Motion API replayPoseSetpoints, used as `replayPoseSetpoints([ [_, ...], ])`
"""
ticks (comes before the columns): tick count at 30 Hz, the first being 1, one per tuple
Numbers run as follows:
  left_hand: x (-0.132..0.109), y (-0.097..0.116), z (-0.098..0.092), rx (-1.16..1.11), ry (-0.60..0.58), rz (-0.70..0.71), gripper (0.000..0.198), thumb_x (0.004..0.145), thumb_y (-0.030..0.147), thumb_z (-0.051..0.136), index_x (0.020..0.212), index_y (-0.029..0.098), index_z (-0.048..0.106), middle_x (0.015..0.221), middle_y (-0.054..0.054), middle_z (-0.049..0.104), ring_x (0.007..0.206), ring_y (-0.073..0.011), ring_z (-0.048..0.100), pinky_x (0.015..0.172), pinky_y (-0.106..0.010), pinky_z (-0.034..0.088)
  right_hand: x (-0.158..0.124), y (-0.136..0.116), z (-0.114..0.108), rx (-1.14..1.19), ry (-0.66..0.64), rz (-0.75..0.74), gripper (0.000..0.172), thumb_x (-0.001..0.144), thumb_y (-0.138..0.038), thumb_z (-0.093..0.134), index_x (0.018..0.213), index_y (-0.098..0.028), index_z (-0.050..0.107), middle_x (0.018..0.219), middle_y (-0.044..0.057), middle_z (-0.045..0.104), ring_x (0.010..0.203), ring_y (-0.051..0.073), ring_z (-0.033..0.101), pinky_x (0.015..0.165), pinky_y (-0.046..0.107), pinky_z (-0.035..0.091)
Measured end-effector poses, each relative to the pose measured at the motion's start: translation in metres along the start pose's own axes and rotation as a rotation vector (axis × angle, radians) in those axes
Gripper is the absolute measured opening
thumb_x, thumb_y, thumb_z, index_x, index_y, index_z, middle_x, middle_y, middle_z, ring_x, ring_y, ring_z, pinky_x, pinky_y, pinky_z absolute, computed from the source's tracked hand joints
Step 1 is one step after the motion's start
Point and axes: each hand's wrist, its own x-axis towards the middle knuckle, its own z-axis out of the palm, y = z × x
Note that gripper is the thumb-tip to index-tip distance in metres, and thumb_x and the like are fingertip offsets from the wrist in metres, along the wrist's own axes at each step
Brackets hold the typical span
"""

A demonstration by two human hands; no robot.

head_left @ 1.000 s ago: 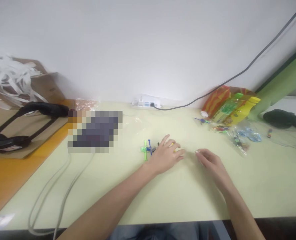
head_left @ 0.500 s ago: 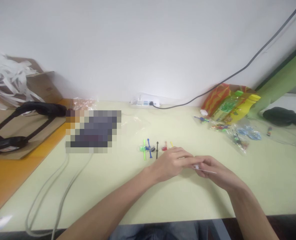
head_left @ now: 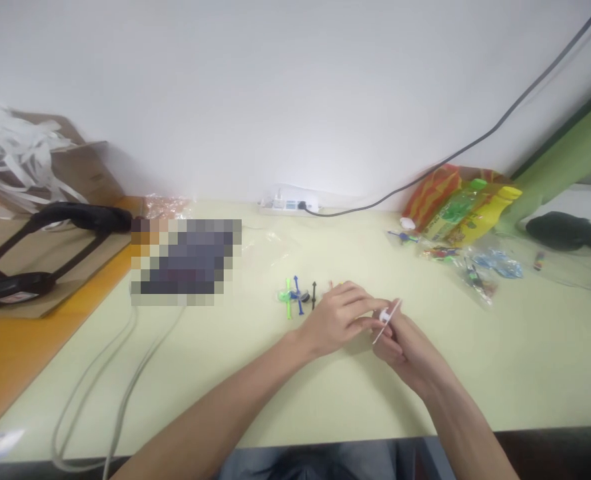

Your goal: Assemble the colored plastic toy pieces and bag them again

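Note:
My left hand (head_left: 338,320) and my right hand (head_left: 405,343) meet over the middle of the pale yellow table (head_left: 525,360). Between their fingertips they pinch a small white spinning top (head_left: 388,316), a thin white stick with a round disc on it, tilted up to the right. Just left of my left hand lie a green top (head_left: 288,299), a blue top (head_left: 298,297) and a black top (head_left: 314,294) in a row. A bit of red and yellow shows behind my left fingers.
A white power strip (head_left: 290,203) lies at the wall with a dark cable. Colourful bags (head_left: 458,203) and clear packets of small toys (head_left: 480,270) sit at back right. A blurred-out object (head_left: 185,260), grey cables (head_left: 120,373), black headphones (head_left: 35,247) and a cardboard box (head_left: 88,173) are at left.
My hands came together from flat on the table and took up the white top. The stick has turned from lying level to pointing up and to the right.

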Motion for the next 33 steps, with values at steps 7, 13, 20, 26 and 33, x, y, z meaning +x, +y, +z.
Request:
replayPoseSetpoints([
  [7, -0.002, -0.004, 0.003, 0.04, 0.099, 0.026, 0.027, 0.099, 0.038, 0.062, 0.115, 0.018, 0.07, 0.105, -0.009, 0.074, 0.106, -0.0213, 0.063, 0.096, -0.039, 0.055, -0.013, -0.007, 0.015, -0.121, 0.137, -0.088, 0.06, 0.088, -0.079, 0.05, 0.071, -0.021, 0.048, 0.054, -0.008, 0.027, 0.049, 0.008, 0.015, 0.045, 0.027, 0.013],
  [13, -0.003, -0.006, 0.006, 0.132, 0.183, -0.055, 0.024, 0.096, 0.039, 0.065, 0.108, 0.019, 0.068, 0.105, -0.008, 0.074, 0.107, -0.0216, 0.064, 0.1, -0.039, 0.052, -0.022, -0.008, 0.014, -0.502, 0.228, -0.231, 0.045, 0.085, -0.067, 0.067, 0.083, -0.022, 0.059, 0.061, -0.004, 0.038, 0.056, 0.012, 0.031, 0.051, 0.026, 0.024],
  [20, 0.005, -0.006, 0.004, 0.2, 0.093, -0.068, 0.018, 0.095, 0.035, 0.063, 0.101, 0.019, 0.067, 0.1, -0.005, 0.076, 0.098, -0.017, 0.071, 0.097, -0.034, 0.051, -0.023, -0.004, 0.001, -1.168, 0.422, -0.503, 0.037, 0.099, -0.052, 0.045, 0.088, -0.023, 0.065, 0.07, 0.003, 0.061, 0.058, 0.018, 0.048, 0.059, 0.03, 0.033],
  [26, 0.019, -0.004, 0.004, 0.178, 0.033, -0.059, 0.015, 0.092, 0.034, 0.066, 0.091, 0.019, 0.066, 0.088, -0.001, 0.075, 0.087, -0.0153, 0.07, 0.093, -0.031, 0.053, -0.018, -0.005, -0.008, -1.36, 0.437, -0.601, 0.038, 0.101, -0.042, 0.037, 0.07, -0.024, 0.049, 0.064, 0.003, 0.057, 0.055, 0.017, 0.045, 0.058, 0.03, 0.03],
  [33, 0.037, -0.009, 0.008, 0.143, -0.072, -0.062, 0.013, 0.092, 0.031, 0.064, 0.088, 0.019, 0.065, 0.084, -0.002, 0.071, 0.083, -0.0157, 0.067, 0.082, -0.027, 0.055, -0.014, -0.011, -0.011, -1.042, 0.459, -0.462, 0.043, 0.098, -0.051, 0.042, 0.066, -0.023, 0.05, 0.055, -0.002, 0.048, 0.053, 0.015, 0.041, 0.054, 0.029, 0.03],
])
